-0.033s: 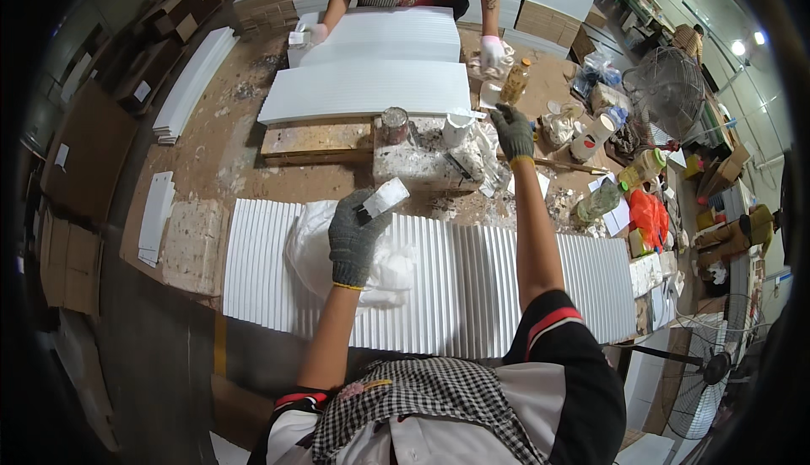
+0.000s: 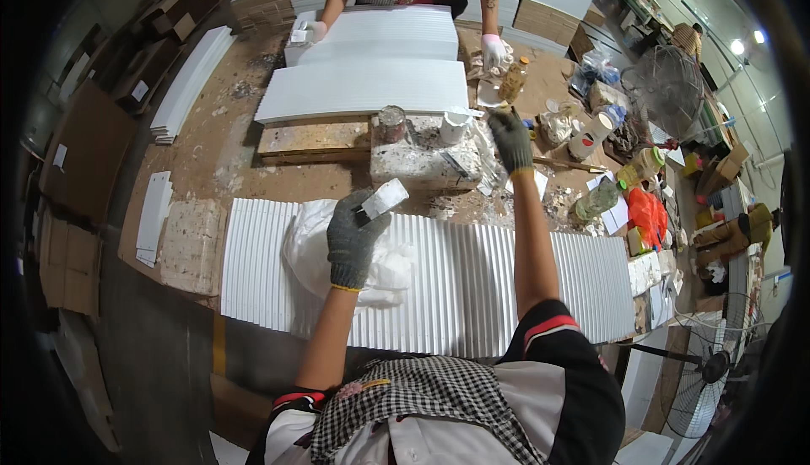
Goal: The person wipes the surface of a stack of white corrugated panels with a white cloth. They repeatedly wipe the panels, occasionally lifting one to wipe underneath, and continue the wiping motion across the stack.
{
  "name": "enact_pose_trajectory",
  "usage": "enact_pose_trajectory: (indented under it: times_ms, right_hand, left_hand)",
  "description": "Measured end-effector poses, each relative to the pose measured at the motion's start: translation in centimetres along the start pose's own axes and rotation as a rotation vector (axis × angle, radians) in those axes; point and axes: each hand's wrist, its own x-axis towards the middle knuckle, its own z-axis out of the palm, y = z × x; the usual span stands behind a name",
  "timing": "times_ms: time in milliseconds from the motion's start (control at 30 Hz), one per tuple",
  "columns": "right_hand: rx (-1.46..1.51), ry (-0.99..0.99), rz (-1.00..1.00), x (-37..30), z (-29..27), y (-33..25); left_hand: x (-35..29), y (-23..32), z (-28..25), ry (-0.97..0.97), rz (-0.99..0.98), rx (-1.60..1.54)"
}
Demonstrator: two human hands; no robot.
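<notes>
My left hand (image 2: pixel 352 241), in a grey knit glove, is closed around a small flat white piece with a dark part near the fingers (image 2: pixel 386 198). It is above crumpled white plastic or cloth (image 2: pixel 308 241) on a row of white ridged strips (image 2: pixel 472 288). My right hand (image 2: pixel 510 140), gloved alike, reaches across the table beside a white cup (image 2: pixel 455 128) with a pale flat stick across its top. Its fingers point away and blur, so I cannot tell whether it holds anything. A glass jar with an orange lid (image 2: pixel 513 83) stands just beyond it.
Opposite, a person in red rests white-gloved hands (image 2: pixel 494 48) by stacked white strips (image 2: pixel 363 89). A tin can (image 2: pixel 392 124) stands on a stained white block (image 2: pixel 413 165). Jars, a red bag (image 2: pixel 647 214) and a fan (image 2: pixel 671 85) crowd the right.
My right hand has shifted slightly and its fingers look more bent. The left hand keeps its hold on the white piece. The whole view has moved slightly.
</notes>
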Motion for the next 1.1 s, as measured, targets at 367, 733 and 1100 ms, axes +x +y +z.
enact_pose_trajectory:
  times_ms: [367, 733, 1100]
  right_hand:
    - [1.023, -0.559, 0.526, -31.7, -3.4, -10.6]
    - [0.145, -0.041, 0.533, -31.6, -23.7, 1.4]
    - [-0.506, -0.395, -0.188, -20.3, -20.8, 8.1]
  left_hand:
    - [-11.9, -0.4, 3.5, -0.411, -0.226, 0.126]
    - [-6.2, -7.4, -6.3, -0.169, 0.657, 1.418]
    - [-7.2, -9.6, -7.1, -0.105, 0.744, 1.357]
